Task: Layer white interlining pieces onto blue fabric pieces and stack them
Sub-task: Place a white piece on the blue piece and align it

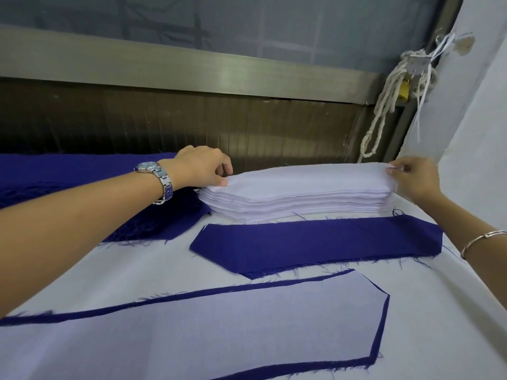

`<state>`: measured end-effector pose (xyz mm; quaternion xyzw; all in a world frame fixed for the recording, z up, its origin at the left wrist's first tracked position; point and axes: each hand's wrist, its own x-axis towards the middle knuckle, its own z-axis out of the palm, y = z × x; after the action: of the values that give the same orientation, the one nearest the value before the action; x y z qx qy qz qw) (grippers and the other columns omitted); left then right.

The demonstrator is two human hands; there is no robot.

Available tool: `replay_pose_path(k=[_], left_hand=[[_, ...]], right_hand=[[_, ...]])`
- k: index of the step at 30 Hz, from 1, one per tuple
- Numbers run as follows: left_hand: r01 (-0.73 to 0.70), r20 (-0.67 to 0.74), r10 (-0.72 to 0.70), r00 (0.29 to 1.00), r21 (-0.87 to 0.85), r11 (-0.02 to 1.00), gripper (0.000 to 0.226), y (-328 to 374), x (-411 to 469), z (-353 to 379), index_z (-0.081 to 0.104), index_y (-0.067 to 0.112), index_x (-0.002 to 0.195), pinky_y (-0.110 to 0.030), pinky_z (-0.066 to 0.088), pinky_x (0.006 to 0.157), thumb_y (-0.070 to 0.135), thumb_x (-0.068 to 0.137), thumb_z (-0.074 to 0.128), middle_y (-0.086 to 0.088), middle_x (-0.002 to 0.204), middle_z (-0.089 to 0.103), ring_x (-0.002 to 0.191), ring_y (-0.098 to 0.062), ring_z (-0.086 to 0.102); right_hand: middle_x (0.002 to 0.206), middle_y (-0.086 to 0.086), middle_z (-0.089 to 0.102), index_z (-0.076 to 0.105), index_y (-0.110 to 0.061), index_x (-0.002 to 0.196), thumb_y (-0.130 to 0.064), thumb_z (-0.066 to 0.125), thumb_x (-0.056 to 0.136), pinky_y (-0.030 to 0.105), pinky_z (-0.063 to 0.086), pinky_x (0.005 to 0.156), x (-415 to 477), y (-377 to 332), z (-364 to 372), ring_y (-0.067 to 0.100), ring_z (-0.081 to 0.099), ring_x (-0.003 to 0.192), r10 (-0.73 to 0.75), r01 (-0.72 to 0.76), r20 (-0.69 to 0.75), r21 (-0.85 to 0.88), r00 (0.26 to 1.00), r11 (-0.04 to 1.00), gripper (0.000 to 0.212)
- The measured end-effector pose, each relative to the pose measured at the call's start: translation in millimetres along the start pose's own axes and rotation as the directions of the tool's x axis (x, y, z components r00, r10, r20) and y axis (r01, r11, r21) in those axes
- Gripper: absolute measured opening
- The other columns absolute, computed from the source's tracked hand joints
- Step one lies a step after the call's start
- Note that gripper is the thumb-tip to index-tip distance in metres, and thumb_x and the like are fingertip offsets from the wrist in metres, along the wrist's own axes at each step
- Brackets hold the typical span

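Left hand: the left hand (204, 167) has curled fingers, and its thumb and first finger pinch the left end of the top white piece (301, 176).
Right hand: the right hand (414, 179) pinches the right end of the same piece between thumb and fingers. That end stands a little above the pile.
White stack: the top white piece lies on the white stack (296, 204), a thick pile of thin sheets at the far side of the table.
Blue piece: one blue piece (315, 244) lies flat just in front of the white stack, with nothing on it.
Layered piece: nearer still, a white sheet (205, 330) lies on a blue sheet. The blue shows only as a thin blue border (382, 325) round it.
Blue pile: a blue pile (82, 171) lies at the far left, partly under the left arm.
Wrists: a silver watch (157, 182) is on the left wrist and a thin bangle (482, 238) on the right.
Table: the table (411, 311) is covered in white cloth, with loose blue threads along the cut edges.
Room: a metal bar (192, 69) runs along a dark wall behind the table. A white rope (384, 111) hangs in the corner by a small yellow padlock (486, 90).
Hard to see: the layered piece and the blue pile are cut off at the picture's edge. The sheets in the white stack are too many and too thin to count.
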<state>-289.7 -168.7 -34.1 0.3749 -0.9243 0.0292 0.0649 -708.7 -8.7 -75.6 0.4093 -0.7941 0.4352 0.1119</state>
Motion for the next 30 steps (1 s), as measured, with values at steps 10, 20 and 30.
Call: replay_pose_path(k=[10,20,30], left_hand=[[-0.055,-0.181,0.084,0.98,0.159,0.986,0.028,15,-13,0,0.064,0.029,0.121,-0.04,0.037,0.098,0.03,0.093,0.067,0.002,0.125,0.06,0.116,-0.02,0.053],[-0.017,-0.316,0.085,0.945,0.211,0.977,0.016,15,-23,1,0.068,0.026,0.106,-0.035,0.036,0.091,0.034,0.097,0.057,0.001,0.122,0.06,0.109,-0.02,0.052],[-0.155,-0.645,-0.066,0.762,-0.279,0.948,0.02,20,-64,-37,0.067,0.017,0.107,-0.032,0.04,0.074,0.032,0.1,0.056,0.008,0.076,0.06,0.071,-0.012,0.055]], right_hand=[[0.113,0.022,0.068,0.072,0.002,0.113,-0.013,0.071,0.092,0.043,0.047,0.094,-12,1,-3,0.034,0.058,0.098,0.075,-0.075,0.011,0.112,0.997,0.991,0.026],[0.103,0.009,0.061,0.07,0.001,0.119,-0.012,0.069,0.093,0.034,0.042,0.085,-14,0,-11,0.026,0.053,0.094,0.12,-0.123,0.026,0.16,0.992,0.979,0.028],[0.078,-0.006,0.063,0.068,0.003,0.116,-0.012,0.072,0.09,0.01,0.047,0.068,-9,-10,-38,0.003,0.057,0.069,0.198,-0.153,-0.061,0.431,0.978,0.889,0.029]])
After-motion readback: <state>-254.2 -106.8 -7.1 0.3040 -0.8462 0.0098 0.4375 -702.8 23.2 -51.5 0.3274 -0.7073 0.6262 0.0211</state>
